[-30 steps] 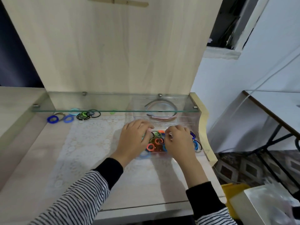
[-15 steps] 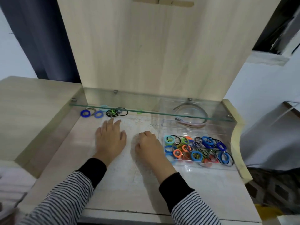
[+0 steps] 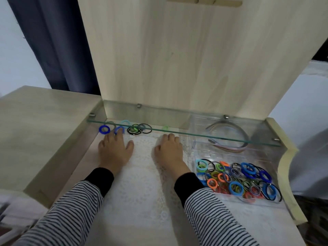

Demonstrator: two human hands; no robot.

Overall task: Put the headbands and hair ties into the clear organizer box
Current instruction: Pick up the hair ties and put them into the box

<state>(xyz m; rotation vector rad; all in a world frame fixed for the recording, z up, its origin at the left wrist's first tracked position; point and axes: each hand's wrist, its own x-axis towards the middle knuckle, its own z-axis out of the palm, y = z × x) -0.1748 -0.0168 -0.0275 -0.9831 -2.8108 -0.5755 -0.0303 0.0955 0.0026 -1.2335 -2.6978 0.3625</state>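
The clear organizer box (image 3: pixel 198 150) stands at the right of the desk. Its near compartment holds several coloured hair ties (image 3: pixel 236 180); its far compartment holds headbands (image 3: pixel 229 139) under the glass shelf. Loose hair ties lie at the back left: a dark blue one (image 3: pixel 104 129), a lighter blue one (image 3: pixel 118 129), a black and green bunch (image 3: pixel 139 129), a pale green one (image 3: pixel 165 128). My left hand (image 3: pixel 114 150) lies flat on the lace mat, fingertips touching the lighter blue tie. My right hand (image 3: pixel 169 150) rests flat beside the box, holding nothing.
A glass shelf (image 3: pixel 177 132) spans the desk just above the loose ties and the box's far part. A tall wooden back panel (image 3: pixel 177 59) rises behind. A raised wooden side (image 3: pixel 44 125) borders the left; the desk's curved edge (image 3: pixel 287 157) borders the right.
Both hands left the box and moved left and forward across the mat. The left hand now reaches the loose ties at the back. The view swung left.
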